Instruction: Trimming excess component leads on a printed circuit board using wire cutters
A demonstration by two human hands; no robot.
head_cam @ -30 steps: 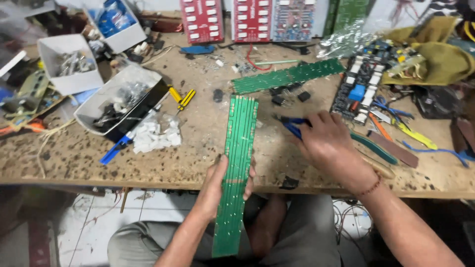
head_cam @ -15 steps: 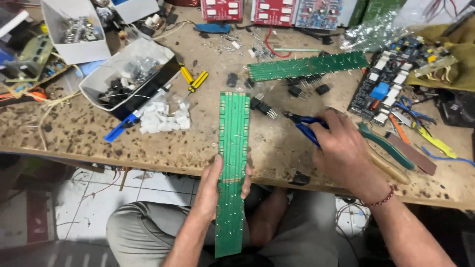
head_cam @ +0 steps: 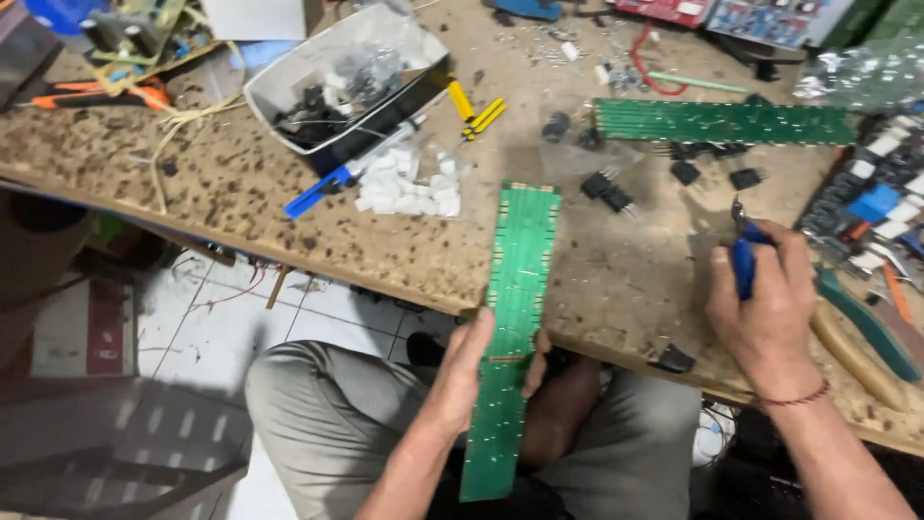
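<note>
Since the earlier frame the right hand [head_cam: 765, 308] has lifted the blue-handled pliers [head_cam: 744, 258] off the workbench [head_cam: 221, 183], fingers clamped around the handles. At lower centre, the left hand [head_cam: 472, 371] grips the long green circuit board [head_cam: 510, 327].

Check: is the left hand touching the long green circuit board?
Touching. The head view shows the left hand wrapped around the long green circuit board, fingers across its underside and thumb at its edge, with the board's far end over the workbench.
</note>
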